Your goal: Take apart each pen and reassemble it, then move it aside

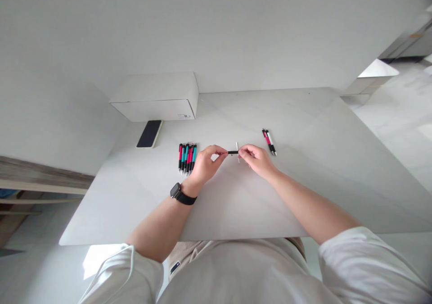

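Both hands meet above the middle of the table, pinching a short black pen part (232, 152) held level between them. My left hand (206, 162), with a dark watch on its wrist, grips the left end by thumb and fingertips. At the right end, the fingers of my right hand (256, 159) are closed on the same part. A thin white stick, maybe a pen refill (236, 145), lies by my right fingertips, partly hidden by them. Left of my left hand is a row of several pens (186, 157), red or teal with black grips.
Two pens (269, 142), one red and one white, lie right of my right hand. A phone (149, 134) rests at the left, near a white box (155, 108) against the wall. The pale table's (236, 218) front edge is close to my body.
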The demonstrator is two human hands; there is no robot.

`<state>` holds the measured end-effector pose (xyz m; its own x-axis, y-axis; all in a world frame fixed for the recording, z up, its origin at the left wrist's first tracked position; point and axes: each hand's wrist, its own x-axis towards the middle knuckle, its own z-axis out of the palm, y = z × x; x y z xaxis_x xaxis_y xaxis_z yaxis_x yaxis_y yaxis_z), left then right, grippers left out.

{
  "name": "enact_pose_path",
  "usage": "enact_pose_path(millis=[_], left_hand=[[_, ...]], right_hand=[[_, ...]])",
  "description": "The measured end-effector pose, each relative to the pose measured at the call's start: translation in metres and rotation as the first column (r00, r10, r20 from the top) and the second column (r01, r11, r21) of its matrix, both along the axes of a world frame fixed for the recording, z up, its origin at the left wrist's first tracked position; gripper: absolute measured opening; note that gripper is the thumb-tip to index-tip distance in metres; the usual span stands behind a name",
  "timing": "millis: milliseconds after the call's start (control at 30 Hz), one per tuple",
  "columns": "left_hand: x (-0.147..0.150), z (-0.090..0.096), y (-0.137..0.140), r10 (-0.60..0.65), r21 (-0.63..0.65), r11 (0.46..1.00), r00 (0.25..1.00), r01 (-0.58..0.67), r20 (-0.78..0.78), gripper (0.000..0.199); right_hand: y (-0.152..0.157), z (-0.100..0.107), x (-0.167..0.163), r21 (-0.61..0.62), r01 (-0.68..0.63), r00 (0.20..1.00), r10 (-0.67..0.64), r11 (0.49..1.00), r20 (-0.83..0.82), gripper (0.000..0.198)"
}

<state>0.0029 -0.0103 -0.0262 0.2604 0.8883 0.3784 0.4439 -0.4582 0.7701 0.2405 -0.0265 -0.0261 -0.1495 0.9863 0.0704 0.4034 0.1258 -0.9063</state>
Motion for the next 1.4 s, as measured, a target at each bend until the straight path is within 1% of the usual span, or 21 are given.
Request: enact_pose_path(millis=[67,167,367,500,567,667,800,1033,1200,1267,1400], left_hand=[[0.0,0.0,0.0,-0.004,-0.011,1.0,1.0,0.004,0.008,0.015],[0.0,-0.001,0.0,-0.012,-0.049,0.999,1.0,0.013,0.024,0.016],[0.0,-0.004,0.002,-0.03,-0.168,0.985,0.994,0.047,0.102,0.021],[0.0,-0.005,0.003,-0.054,-0.182,0.98,0.991,0.076,0.125,0.021],[-0.001,-0.005,0.003,-0.05,-0.178,0.981,0.989,0.075,0.137,0.022],[-0.001,-0.005,0.003,-0.047,-0.174,0.982,0.989,0.071,0.138,0.021],[-0.001,-0.005,0.003,-0.06,-0.159,0.984,0.993,0.077,0.105,0.02],[-0.001,-0.007,0.004,-0.054,-0.175,0.982,0.993,0.072,0.106,0.017],[-0.001,-0.005,0.004,-0.045,-0.19,0.98,0.997,0.057,0.063,0.017],[-0.001,-0.005,0.004,-0.04,-0.191,0.98,0.998,0.05,0.057,0.016],[-0.001,-0.006,0.004,-0.043,-0.179,0.982,0.997,0.054,0.066,0.018]], right_hand=[[-0.001,-0.002,0.0,-0.011,-0.002,1.0,0.002,1.0,0.004,0.041],[-0.001,-0.004,0.0,0.021,0.008,1.0,-0.008,1.0,0.013,0.038],[-0.004,-0.005,-0.003,0.182,0.063,0.996,-0.073,0.981,0.054,0.028],[-0.007,-0.002,-0.005,0.247,0.06,0.995,-0.076,0.967,0.057,0.025],[-0.008,-0.001,-0.005,0.247,0.053,0.996,-0.07,0.967,0.059,0.027],[-0.007,-0.001,-0.005,0.215,0.046,0.995,-0.062,0.976,0.072,0.031],[-0.003,-0.005,-0.003,0.216,-0.003,0.994,-0.021,0.976,0.107,0.033],[0.002,-0.013,-0.001,0.284,-0.025,0.997,0.003,0.959,0.077,0.022],[0.002,-0.014,-0.001,0.32,-0.026,0.996,-0.001,0.947,0.085,0.019],[0.002,-0.015,-0.001,0.313,-0.03,0.996,0.002,0.949,0.087,0.02],[0.0,-0.016,0.001,0.254,-0.004,0.995,-0.021,0.967,0.095,0.026]])
